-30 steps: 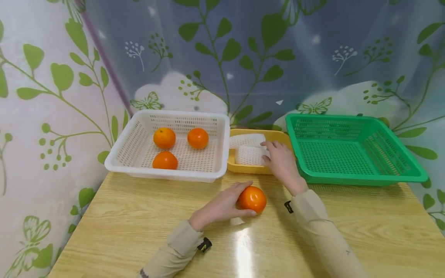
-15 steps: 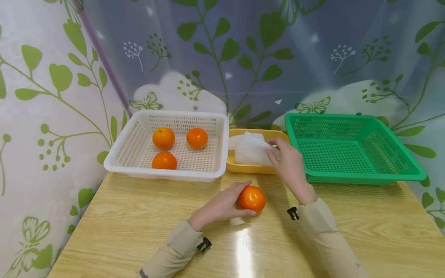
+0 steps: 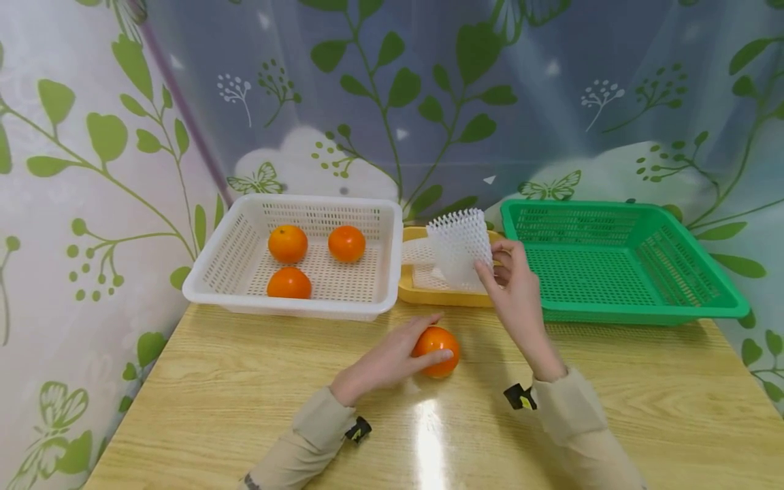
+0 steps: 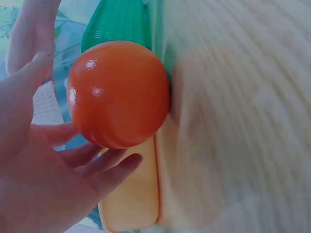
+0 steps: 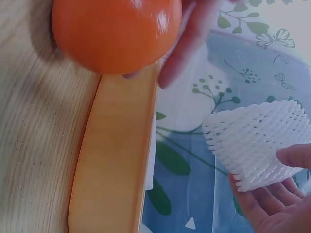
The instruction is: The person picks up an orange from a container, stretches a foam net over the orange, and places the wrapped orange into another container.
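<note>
My left hand (image 3: 392, 357) holds an orange (image 3: 439, 352) at the middle of the table, thumb over its near side. In the left wrist view, the left hand's fingers (image 4: 109, 177) curve beneath the orange (image 4: 119, 94). My right hand (image 3: 517, 296) pinches a white foam fruit net (image 3: 461, 248) by its right edge, above the yellow tray (image 3: 429, 297). The right wrist view shows the net (image 5: 260, 141) raised, between thumb and fingers. Another white net (image 3: 418, 252) lies in the tray, partly hidden behind the held one.
Left of the tray stands a white basket (image 3: 288, 308) with three oranges (image 3: 288, 243) inside. A green basket (image 3: 637, 314) is to its right. Behind them hangs a leaf-patterned curtain (image 3: 367, 129). The wooden table (image 3: 245, 381) runs along the front.
My right hand has lifted a foam net out of the tray, and the net now stands up in its grip. The left thumb has moved further over the orange, which has shifted slightly left.
</note>
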Demonstrator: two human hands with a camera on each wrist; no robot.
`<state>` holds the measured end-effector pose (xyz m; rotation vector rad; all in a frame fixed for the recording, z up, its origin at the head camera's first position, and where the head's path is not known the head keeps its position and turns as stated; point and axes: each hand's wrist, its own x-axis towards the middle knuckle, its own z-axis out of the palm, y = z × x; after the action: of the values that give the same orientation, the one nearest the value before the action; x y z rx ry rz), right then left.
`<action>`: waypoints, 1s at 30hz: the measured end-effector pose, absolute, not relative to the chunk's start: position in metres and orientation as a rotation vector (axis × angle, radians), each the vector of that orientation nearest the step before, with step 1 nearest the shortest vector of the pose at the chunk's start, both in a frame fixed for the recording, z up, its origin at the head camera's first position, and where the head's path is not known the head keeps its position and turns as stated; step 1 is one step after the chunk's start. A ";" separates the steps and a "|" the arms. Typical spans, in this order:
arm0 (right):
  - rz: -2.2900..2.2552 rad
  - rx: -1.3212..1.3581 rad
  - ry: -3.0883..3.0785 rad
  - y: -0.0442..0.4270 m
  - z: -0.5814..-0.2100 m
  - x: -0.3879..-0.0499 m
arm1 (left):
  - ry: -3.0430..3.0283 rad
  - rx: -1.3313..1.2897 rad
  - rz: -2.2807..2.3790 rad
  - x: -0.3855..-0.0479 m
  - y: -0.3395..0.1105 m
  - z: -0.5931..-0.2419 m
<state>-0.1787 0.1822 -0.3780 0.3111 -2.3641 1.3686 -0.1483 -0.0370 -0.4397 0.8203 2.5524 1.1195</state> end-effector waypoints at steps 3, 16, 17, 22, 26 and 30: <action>1.427 0.322 -2.323 0.181 -0.377 -0.174 | 2.560 0.843 1.224 -0.149 -0.038 -0.435; 1.703 0.421 -2.007 0.163 -0.379 -0.153 | 2.299 0.589 1.945 -0.153 -0.022 -0.409; 1.714 0.432 -1.991 0.162 -0.380 -0.152 | 2.239 0.551 1.998 -0.154 -0.020 -0.408; 1.709 0.448 -2.008 0.157 -0.386 -0.147 | 1.983 0.390 2.178 -0.156 -0.017 -0.405; 1.709 0.428 -2.075 0.156 -0.391 -0.144 | 1.835 0.267 2.233 -0.157 -0.017 -0.406; 1.709 0.415 -2.144 0.155 -0.393 -0.141 | 1.704 0.177 2.305 -0.158 -0.017 -0.406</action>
<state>-0.1414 0.1555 -0.3934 0.4150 -2.1438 1.7092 -0.1578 -0.0172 -0.4064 0.1766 1.7037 2.3051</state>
